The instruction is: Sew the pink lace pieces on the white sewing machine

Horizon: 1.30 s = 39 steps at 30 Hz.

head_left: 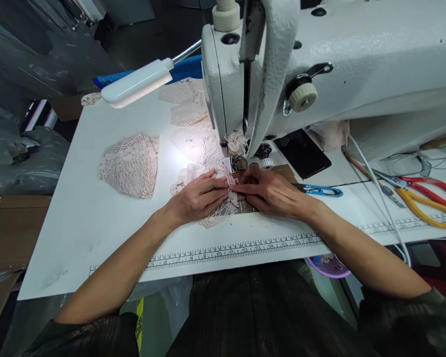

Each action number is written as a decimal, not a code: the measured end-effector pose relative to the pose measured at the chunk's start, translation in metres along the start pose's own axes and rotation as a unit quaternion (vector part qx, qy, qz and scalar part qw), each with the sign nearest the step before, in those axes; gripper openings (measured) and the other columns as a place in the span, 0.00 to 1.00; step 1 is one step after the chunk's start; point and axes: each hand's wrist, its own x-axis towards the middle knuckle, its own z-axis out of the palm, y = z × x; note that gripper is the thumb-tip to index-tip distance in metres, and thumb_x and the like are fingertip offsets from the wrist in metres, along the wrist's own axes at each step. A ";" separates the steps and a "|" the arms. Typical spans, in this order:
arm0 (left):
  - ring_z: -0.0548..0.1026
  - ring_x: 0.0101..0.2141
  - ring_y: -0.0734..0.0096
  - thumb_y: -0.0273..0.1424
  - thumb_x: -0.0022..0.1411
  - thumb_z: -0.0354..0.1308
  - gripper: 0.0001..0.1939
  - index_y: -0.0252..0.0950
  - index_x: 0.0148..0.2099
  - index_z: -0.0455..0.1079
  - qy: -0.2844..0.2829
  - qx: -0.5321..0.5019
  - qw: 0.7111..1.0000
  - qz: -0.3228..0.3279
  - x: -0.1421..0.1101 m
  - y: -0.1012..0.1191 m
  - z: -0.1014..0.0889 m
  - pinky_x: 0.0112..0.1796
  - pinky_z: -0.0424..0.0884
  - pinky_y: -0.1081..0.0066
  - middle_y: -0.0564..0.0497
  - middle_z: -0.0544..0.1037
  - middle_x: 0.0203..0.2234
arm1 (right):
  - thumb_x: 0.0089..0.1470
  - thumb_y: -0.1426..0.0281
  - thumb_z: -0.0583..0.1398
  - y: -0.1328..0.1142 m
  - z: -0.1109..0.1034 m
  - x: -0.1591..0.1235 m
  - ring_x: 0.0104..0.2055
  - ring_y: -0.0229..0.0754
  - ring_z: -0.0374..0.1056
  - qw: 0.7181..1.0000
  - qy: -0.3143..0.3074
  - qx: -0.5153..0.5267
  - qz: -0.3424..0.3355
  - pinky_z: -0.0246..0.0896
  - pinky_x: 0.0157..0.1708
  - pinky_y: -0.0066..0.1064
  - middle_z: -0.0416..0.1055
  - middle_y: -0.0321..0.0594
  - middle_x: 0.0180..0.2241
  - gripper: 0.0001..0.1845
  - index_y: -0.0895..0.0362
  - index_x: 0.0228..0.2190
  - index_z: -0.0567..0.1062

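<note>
Pale pink lace fabric (218, 216) lies under the needle area of a white sewing machine (223, 84). My left hand (196, 197) rests flat on it, fingers stretched out toward the right. From the other side, my right hand (273, 191) grips the lace's right edge, thumb and index finger close to the left fingertips. Both hands are just in front of the presser foot (232, 164). More lace (198, 141) spreads behind the foot, lit by the lamp. Part of the fabric is hidden under my hands.
A separate lace piece (130, 166) lies on the left of the white table (78, 228). Blue thread snips (323, 191), a black phone (303, 152) and red-and-yellow-handled scissors (427, 203) are at the right. A white lamp (137, 84) overhangs the table. A printed ruler (208, 255) runs along the front edge.
</note>
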 end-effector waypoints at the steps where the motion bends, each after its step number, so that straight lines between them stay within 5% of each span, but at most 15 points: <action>1: 0.79 0.44 0.70 0.22 0.64 0.58 0.07 0.33 0.44 0.71 -0.001 0.002 1.000 -0.002 0.000 0.000 0.000 0.54 0.74 0.58 0.47 0.80 0.40 | 0.61 0.72 0.54 0.000 0.000 0.000 0.43 0.45 0.65 1.000 -0.001 -0.010 -0.003 0.69 0.42 0.40 0.66 0.49 0.42 0.18 0.53 0.50 0.77; 5: 0.79 0.43 0.69 0.28 0.65 0.57 0.07 0.35 0.45 0.71 -0.016 0.037 0.999 -0.004 0.004 0.002 -0.005 0.51 0.74 0.56 0.48 0.81 0.40 | 0.60 0.72 0.55 -0.003 0.001 0.001 0.43 0.46 0.64 0.999 -0.009 -0.032 0.008 0.68 0.43 0.42 0.65 0.50 0.42 0.18 0.54 0.49 0.77; 11: 0.76 0.38 0.59 0.34 0.65 0.55 0.15 0.31 0.50 0.69 -0.092 0.159 0.983 -0.025 0.014 0.003 -0.010 0.34 0.69 0.58 0.39 0.78 0.47 | 0.59 0.73 0.55 -0.007 0.002 0.000 0.44 0.47 0.62 0.999 -0.008 -0.047 0.014 0.67 0.44 0.44 0.64 0.50 0.43 0.18 0.53 0.48 0.78; 17: 0.72 0.40 0.56 0.34 0.67 0.50 0.17 0.29 0.52 0.68 -0.136 0.183 0.972 -0.053 0.011 0.005 -0.007 0.37 0.67 0.57 0.36 0.75 0.50 | 0.59 0.72 0.55 -0.008 0.002 0.001 0.43 0.47 0.62 0.999 -0.002 -0.053 0.010 0.67 0.44 0.44 0.64 0.50 0.42 0.18 0.54 0.48 0.78; 39: 0.72 0.42 0.55 0.36 0.67 0.49 0.21 0.28 0.56 0.67 -0.151 0.153 0.975 -0.055 0.009 0.002 -0.006 0.39 0.68 0.56 0.35 0.73 0.54 | 0.59 0.73 0.55 -0.009 0.003 -0.001 0.44 0.47 0.62 0.999 -0.007 -0.048 0.017 0.66 0.46 0.44 0.64 0.49 0.43 0.18 0.55 0.49 0.76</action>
